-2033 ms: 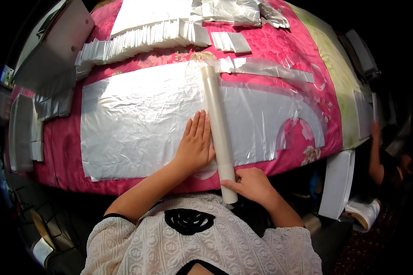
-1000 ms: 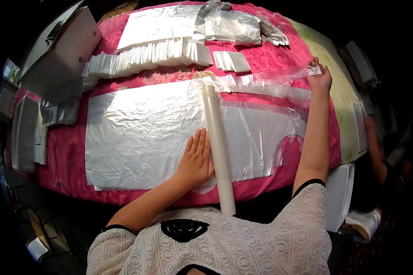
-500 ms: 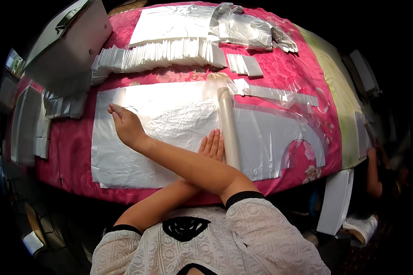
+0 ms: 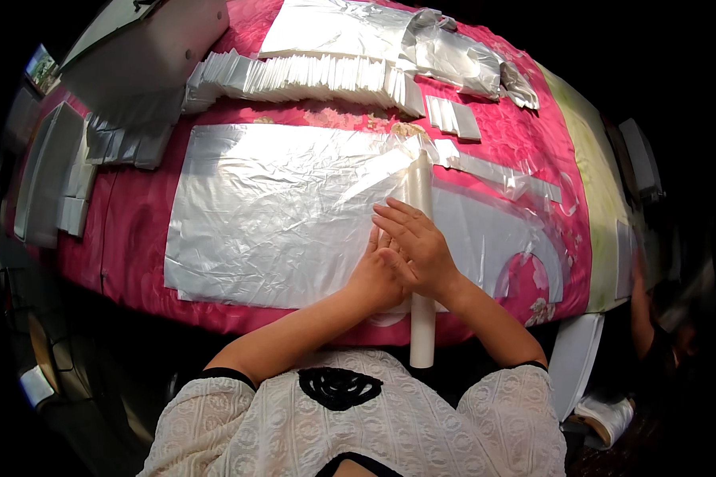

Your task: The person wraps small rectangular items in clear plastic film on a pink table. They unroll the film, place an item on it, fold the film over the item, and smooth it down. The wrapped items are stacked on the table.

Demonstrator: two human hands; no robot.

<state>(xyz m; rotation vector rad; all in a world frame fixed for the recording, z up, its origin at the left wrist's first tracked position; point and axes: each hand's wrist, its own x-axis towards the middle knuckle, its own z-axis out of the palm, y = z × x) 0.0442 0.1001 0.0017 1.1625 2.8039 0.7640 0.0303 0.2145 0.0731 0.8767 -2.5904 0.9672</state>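
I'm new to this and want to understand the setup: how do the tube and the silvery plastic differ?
The tube is narrow and rounded; the plastic is broad and flat. The tube looks smooth, the plastic creased and shiny. The tube's near end juts past the edge of the pink cloth, while the plastic lies within it. Both are pale.

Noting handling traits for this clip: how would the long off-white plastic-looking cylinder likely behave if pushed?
The cylinder would probably roll sideways, being round. It looks stiff: its near end juts straight past the pink floral cloth. Pressing that overhang might tip it.
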